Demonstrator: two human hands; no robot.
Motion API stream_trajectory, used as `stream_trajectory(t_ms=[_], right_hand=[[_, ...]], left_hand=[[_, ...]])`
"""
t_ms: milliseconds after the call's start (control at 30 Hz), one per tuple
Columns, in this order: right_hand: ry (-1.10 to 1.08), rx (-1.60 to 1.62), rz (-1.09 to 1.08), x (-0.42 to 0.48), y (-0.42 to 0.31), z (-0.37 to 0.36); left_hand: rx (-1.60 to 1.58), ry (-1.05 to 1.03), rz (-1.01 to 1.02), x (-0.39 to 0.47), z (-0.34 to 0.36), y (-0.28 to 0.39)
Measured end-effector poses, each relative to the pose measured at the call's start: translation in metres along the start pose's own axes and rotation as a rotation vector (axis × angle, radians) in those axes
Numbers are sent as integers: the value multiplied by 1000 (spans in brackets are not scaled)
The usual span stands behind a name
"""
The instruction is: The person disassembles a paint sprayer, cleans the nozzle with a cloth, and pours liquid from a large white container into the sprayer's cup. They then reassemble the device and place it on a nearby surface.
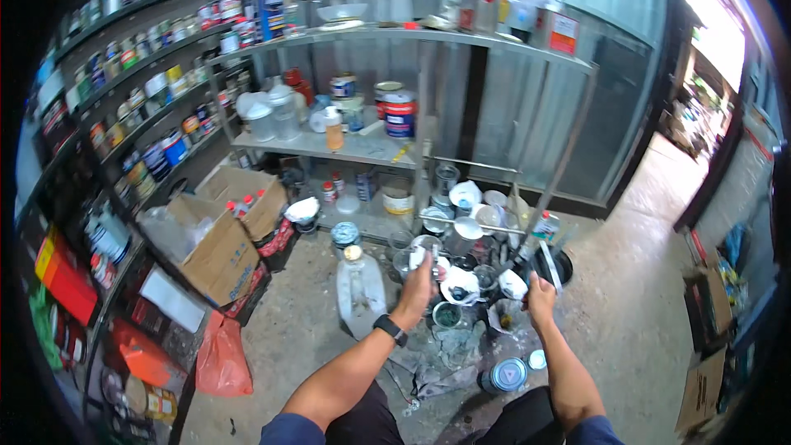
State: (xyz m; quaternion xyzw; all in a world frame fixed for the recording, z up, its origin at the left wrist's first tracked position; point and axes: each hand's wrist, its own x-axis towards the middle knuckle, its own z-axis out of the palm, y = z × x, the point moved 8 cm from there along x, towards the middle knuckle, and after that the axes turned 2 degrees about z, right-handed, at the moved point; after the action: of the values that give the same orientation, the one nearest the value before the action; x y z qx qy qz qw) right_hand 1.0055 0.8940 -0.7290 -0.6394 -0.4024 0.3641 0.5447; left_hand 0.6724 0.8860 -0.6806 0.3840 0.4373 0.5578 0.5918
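My left hand (418,293), with a black watch on its wrist, is raised over a cluster of cups and grips a small metallic object (435,254), too blurred to name. My right hand (541,298) has its fingers curled at the cluster's right side; whether it holds the thin dark thing beside it is unclear. Between and below the hands are a white-lined cup (460,286), a clear cup with dark green residue (447,315) and a crumpled grey cloth (456,346). A closed blue-lidded can (508,375) stands near my right knee, beside a small round lid (537,360).
A cloudy plastic jug (361,290) stands left of my left hand. Behind the cups is a metal shelf rack (321,149) with paint cans. Farther left are an open cardboard box (216,266) and a red plastic bag (224,358). A black bucket (563,267) stands at right.
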Motion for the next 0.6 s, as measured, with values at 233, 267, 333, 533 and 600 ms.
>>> stream_trajectory(t_ms=[233, 267, 333, 533, 600], right_hand=[[-468, -55, -272, -64, -57, 85], [-549, 87, -299, -79, -70, 101], [-579, -106, -456, -111, -84, 129], [-518, -161, -516, -131, -82, 183], [-447, -5, -668, -133, -100, 181]], left_hand=[[-6, -181, 124, 5, 8, -20], [-90, -125, 91, 0, 14, -17], [-280, -123, 91, -17, 21, -12], [-93, -191, 53, -42, 7, -7], [151, -234, 254, -45, -9, 22]])
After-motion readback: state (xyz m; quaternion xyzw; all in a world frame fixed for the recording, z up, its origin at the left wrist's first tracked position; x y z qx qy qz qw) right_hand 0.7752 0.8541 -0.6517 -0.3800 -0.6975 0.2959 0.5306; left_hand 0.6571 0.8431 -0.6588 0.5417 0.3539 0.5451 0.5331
